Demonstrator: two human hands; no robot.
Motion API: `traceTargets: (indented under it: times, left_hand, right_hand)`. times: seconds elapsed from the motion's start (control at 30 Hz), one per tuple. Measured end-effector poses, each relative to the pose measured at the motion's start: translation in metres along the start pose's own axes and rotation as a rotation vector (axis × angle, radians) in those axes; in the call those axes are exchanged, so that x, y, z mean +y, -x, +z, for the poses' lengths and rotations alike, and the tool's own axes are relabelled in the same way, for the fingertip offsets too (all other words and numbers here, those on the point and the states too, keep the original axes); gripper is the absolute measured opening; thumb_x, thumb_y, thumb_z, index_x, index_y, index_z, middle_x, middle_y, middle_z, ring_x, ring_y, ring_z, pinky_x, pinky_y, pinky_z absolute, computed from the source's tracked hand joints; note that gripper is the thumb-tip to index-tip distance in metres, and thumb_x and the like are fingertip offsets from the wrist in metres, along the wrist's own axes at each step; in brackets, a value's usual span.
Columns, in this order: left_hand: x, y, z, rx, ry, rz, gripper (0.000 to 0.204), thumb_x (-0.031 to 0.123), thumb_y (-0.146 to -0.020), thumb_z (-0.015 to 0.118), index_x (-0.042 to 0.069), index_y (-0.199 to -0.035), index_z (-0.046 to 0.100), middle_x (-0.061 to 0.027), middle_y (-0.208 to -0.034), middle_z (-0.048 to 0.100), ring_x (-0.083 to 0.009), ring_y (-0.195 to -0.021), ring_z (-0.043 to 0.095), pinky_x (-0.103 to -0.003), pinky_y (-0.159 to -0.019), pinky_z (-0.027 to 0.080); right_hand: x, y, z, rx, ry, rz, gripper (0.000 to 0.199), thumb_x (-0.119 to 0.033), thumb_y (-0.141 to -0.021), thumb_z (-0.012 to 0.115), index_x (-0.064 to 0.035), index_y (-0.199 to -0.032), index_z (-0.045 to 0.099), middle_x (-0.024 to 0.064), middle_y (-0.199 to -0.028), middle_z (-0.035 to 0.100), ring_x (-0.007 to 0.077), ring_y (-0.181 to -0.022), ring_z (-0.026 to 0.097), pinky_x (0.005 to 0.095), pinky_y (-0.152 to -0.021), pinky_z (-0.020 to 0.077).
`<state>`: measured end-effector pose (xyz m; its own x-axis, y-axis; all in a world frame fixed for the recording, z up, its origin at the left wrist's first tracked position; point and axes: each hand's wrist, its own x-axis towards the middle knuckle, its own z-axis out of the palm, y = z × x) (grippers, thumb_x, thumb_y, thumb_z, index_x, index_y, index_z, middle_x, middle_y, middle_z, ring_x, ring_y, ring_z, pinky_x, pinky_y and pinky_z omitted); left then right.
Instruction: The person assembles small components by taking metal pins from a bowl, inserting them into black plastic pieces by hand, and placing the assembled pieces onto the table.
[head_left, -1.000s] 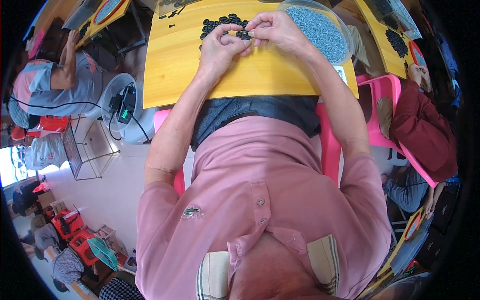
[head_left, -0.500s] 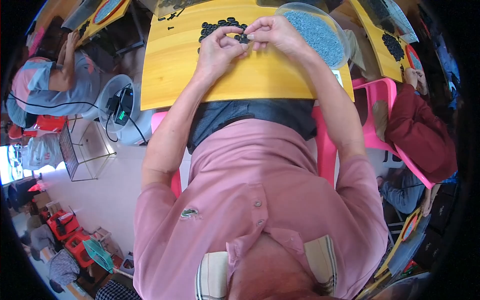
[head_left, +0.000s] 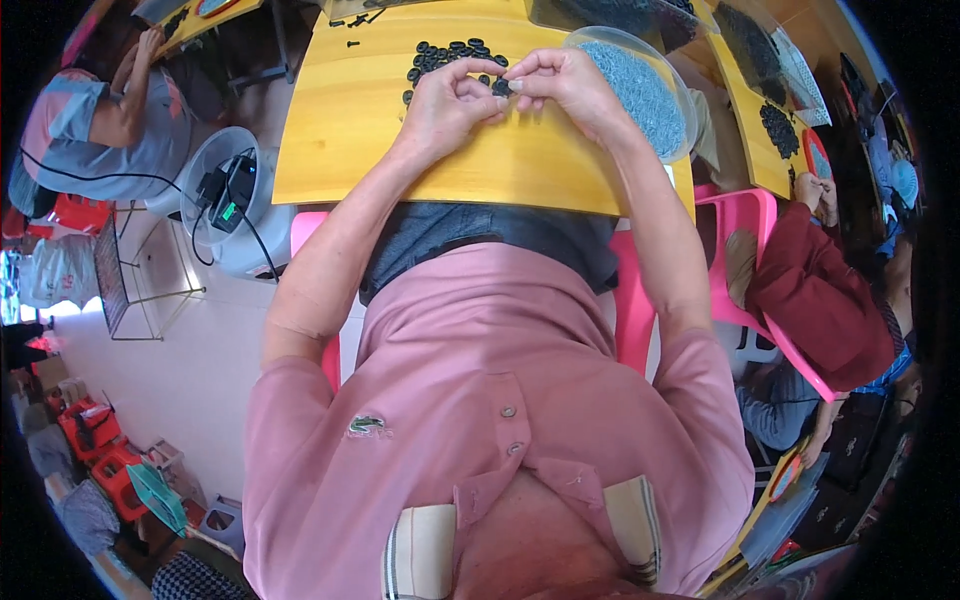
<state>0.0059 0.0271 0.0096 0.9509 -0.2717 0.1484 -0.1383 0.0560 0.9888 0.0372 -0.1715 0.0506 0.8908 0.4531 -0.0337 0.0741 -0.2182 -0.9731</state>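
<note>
Over the yellow table point(head_left: 340, 150) my left hand point(head_left: 447, 103) and my right hand point(head_left: 567, 88) meet fingertip to fingertip. Pinched between them is a small black part point(head_left: 503, 88); its exact shape is mostly covered by my fingers. Just beyond my left hand lies a loose cluster of small round black pieces point(head_left: 430, 56), several showing a hole or hollow. To the right of my right hand stands a round clear tub point(head_left: 688, 100) filled with small bluish-grey metal pieces point(head_left: 636, 98), too small to name surely.
A few dark screw-like parts point(head_left: 353, 43) lie at the table's far left. A clear bin point(head_left: 570, 14) sits along the far edge. Left of the table, a plastic bucket point(head_left: 266, 190) holds a black device with cables. Co-workers sit left and right, one in dark red point(head_left: 815, 290).
The view has shifted slightly, so the table sits a little lower and further left. Both hands stay together, still pinching a small black part.
</note>
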Motion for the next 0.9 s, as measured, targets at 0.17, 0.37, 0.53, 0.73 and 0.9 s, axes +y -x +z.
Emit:
traceTargets:
  times: [0.17, 0.37, 0.53, 0.73, 0.9]
  left_hand:
    - [-0.001, -0.001, -0.001, 0.015, -0.016, 0.001, 0.034, -0.002, -0.084, 0.068, -0.003, -0.117, 0.058, -0.0075, -0.078, 0.068, -0.0116, -0.072, 0.066, -0.023, -0.068, 0.053]
    - [0.006, -0.002, -0.003, 0.057, 0.046, -0.023, 0.034, -0.001, -0.084, 0.069, -0.002, -0.116, 0.058, -0.0068, -0.078, 0.068, -0.0109, -0.071, 0.065, -0.023, -0.067, 0.053]
    - [0.001, -0.004, -0.003, 0.041, 0.063, -0.020, 0.034, -0.001, -0.084, 0.070, -0.002, -0.116, 0.058, -0.0060, -0.077, 0.068, -0.0104, -0.071, 0.065, -0.022, -0.067, 0.053]
    - [0.000, -0.004, -0.003, 0.019, 0.009, -0.008, 0.033, -0.002, -0.085, 0.069, -0.002, -0.116, 0.060, -0.0056, -0.077, 0.068, -0.0101, -0.070, 0.065, -0.022, -0.067, 0.053]
    - [-0.001, -0.004, -0.003, 0.013, -0.027, -0.001, 0.033, -0.002, -0.085, 0.068, -0.002, -0.117, 0.060, -0.0064, -0.078, 0.068, -0.0103, -0.071, 0.065, -0.022, -0.068, 0.053]
  right_hand:
    - [-0.002, 0.001, 0.001, -0.001, 0.016, 0.008, 0.017, -0.007, -0.085, 0.066, 0.0023, -0.099, 0.069, 0.0062, -0.081, 0.068, 0.0101, -0.069, 0.064, 0.0222, -0.066, 0.0481]
    - [-0.006, 0.002, 0.007, 0.080, -0.027, -0.047, 0.018, -0.008, -0.085, 0.066, 0.0015, -0.100, 0.069, 0.0060, -0.077, 0.069, 0.0103, -0.068, 0.065, 0.0224, -0.065, 0.0488]
    - [-0.002, 0.001, 0.005, 0.053, -0.067, -0.009, 0.019, -0.006, -0.087, 0.064, 0.0045, -0.102, 0.067, 0.0082, -0.084, 0.068, 0.0116, -0.071, 0.064, 0.0231, -0.067, 0.0503]
    - [-0.001, 0.001, 0.005, 0.051, -0.038, -0.027, 0.017, -0.006, -0.086, 0.065, 0.0051, -0.100, 0.067, 0.0087, -0.083, 0.068, 0.0120, -0.070, 0.065, 0.0230, -0.066, 0.0506]
    - [-0.002, 0.001, 0.008, 0.062, -0.022, -0.034, 0.016, -0.006, -0.085, 0.066, 0.0049, -0.097, 0.067, 0.0081, -0.081, 0.068, 0.0119, -0.069, 0.065, 0.0230, -0.066, 0.0501]
